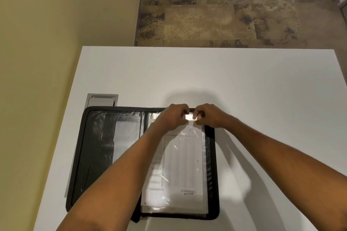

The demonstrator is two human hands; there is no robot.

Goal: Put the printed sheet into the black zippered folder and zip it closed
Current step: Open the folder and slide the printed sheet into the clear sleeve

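Note:
The black zippered folder (97,152) lies open flat on the white table, its left half showing dark inner pockets. On its right half lies the printed sheet (185,165), covered with fine rows of print and the word ENTERED near the bottom, inside or under a shiny clear plastic sleeve. My left hand (173,116) and my right hand (208,116) are side by side at the sheet's far edge, each pinching the top of the sheet or sleeve between fingers and thumb. Which layer each hand grips is hard to tell.
The white table (262,108) reaches to a far edge, with patterned carpet beyond. A grey cable hatch (102,99) is set into the table just behind the folder's left corner. A yellow wall runs along the left side.

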